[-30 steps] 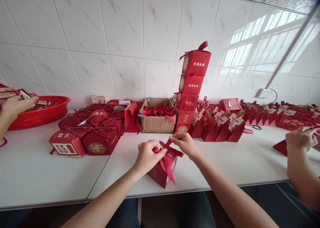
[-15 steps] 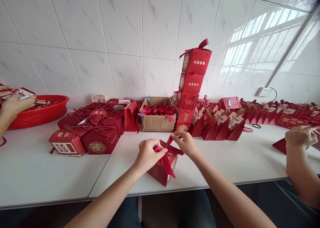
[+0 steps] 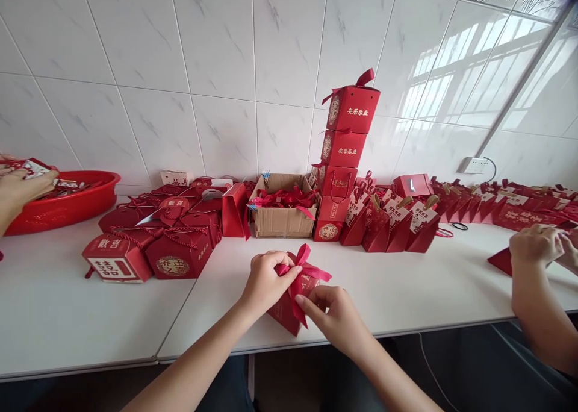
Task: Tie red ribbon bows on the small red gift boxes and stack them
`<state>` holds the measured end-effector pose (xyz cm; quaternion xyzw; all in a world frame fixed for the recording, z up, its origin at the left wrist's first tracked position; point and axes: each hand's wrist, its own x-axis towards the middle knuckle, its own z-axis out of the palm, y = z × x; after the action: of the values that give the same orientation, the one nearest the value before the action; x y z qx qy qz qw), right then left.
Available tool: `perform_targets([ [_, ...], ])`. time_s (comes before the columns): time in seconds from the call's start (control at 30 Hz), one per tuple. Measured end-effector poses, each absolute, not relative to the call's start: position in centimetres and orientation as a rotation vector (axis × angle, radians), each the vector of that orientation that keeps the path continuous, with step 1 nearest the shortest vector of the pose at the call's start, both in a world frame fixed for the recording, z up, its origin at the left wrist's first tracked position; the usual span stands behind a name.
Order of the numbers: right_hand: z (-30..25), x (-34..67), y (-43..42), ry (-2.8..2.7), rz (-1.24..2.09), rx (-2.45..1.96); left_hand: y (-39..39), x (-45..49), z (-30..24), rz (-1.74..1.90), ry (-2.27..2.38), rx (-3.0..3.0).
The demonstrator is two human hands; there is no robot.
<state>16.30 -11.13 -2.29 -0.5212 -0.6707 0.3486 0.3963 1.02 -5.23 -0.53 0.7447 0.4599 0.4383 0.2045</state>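
Note:
A red gift box (image 3: pixel 284 314) with pale lettering stands on the table near its front edge. Across its top runs a red ribbon (image 3: pixel 301 254), looped upward, with one tail to the right and another hanging down the front. My left hand (image 3: pixel 270 279) pinches the ribbon at the crossing, thumb against forefinger. At the hanging tail, my right hand (image 3: pixel 336 315) has its thumb and forefinger closed on the ribbon, the other fingers curled. The box's far side is hidden behind my hands.
Behind stands a cardboard box (image 3: pixel 283 222) full of red ribbons, beside a tall stack of red boxes (image 3: pixel 345 153). More gift boxes (image 3: pixel 180 252) crowd the left, and triangular ones (image 3: pixel 397 231) the right. Co-workers' hands (image 3: pixel 537 244) work at both sides, one by a red basin (image 3: pixel 85 201).
My right hand has left the upper ribbon loop and moved down to the hanging tail. The loop now stands up by itself. My left hand keeps its pinch.

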Motion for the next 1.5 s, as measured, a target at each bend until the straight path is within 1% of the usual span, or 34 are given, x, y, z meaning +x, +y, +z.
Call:
perform_targets([
  [0.3, -2.5, 16.6, -11.7, -1.571, 1.199, -1.182, -5.3, 1.1, -1.4, 1.308, 1.256, 2.013],
  [0.53, -2.7, 16.8, -11.7, -1.547, 1.286, -1.075, -5.1, 1.1, -1.9, 1.327, 1.264, 1.986],
  [0.73, -2.8, 16.8, -12.1, -1.609, 1.265, -1.054, -5.3, 1.3, -1.5, 1.314, 1.278, 1.982],
  [0.83, -2.3, 17.4, -11.7, -1.649, 1.202, -1.075, -5.2, 1.0, -1.2, 1.275, 1.257, 1.920],
  [0.97, -1.0, 19.0, -9.8, -1.567, 0.900, -1.142, -5.0, 0.0, -0.5, 1.102, 1.110, 1.817],
  [1.07, -0.2, 19.9, -7.9, -1.625, 0.719, -1.231, -4.9, -0.7, 0.3, 0.964, 0.991, 1.795],
  [1.2, -0.2, 19.9, -6.3, -1.774, 0.800, -1.241, -5.0, -1.0, 0.8, 0.920, 0.965, 1.826],
  [1.4, -0.4, 19.3, -5.3, -1.694, 0.923, -1.106, -5.6, -0.7, 0.8, 0.937, 1.012, 1.804],
  [1.5, -0.4, 19.4, -4.8, -1.721, 0.909, -1.081, -5.7, -0.8, 0.6, 0.934, 1.002, 1.794],
])
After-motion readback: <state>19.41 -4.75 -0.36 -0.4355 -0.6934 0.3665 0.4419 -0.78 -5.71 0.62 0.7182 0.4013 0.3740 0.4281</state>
